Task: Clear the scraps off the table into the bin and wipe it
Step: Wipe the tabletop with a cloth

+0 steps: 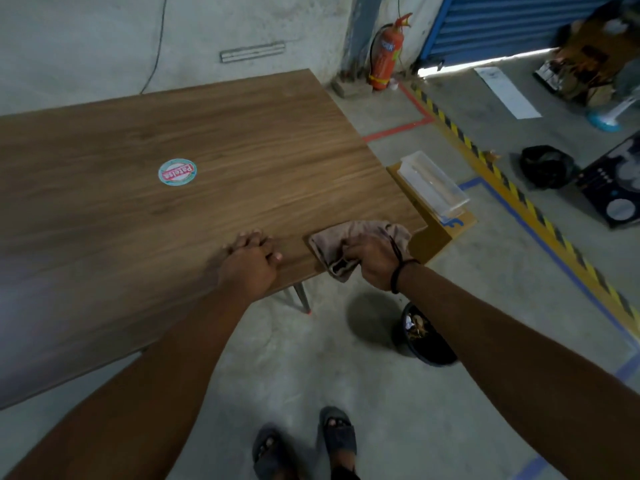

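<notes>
A red fire extinguisher stands against the far wall, next to a blue roller shutter. Yellow-and-black hazard tape runs across the concrete floor. A clear plastic box sits on a yellow board, and beyond the tape lies a black bag.

Cloth at the near right corner of the table.
Our right hand grips the crumpled cloth on that corner. Our left hand rests flat on the top just beside it. A round sticker sits mid-table. The bin, scraps inside, stands on the floor under our right forearm.
</notes>
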